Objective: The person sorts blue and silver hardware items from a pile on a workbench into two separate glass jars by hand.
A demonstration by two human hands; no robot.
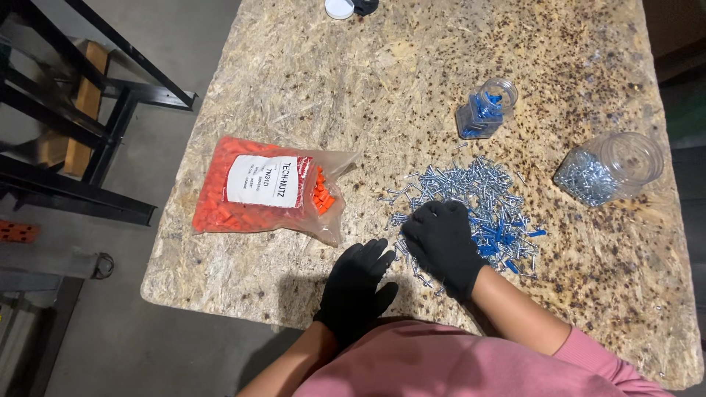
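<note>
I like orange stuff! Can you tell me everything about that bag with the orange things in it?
The bag is clear, soft plastic, stuffed with small orange plastic caps. A white label with dark print sits on its top face. It lies flat on the chipboard table, left of the screw pile. Its right end is open, and a few caps poke out there. Neither hand touches it; the left hand is nearest.

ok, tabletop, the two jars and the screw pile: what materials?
Tabletop: looks like oriented strand board, flat wood flakes, unfinished. Both jars: clear, contents show through; plastic or glass, can't tell. Screw pile: bright silvery metal, likely plated; blue bits look plastic.
</note>
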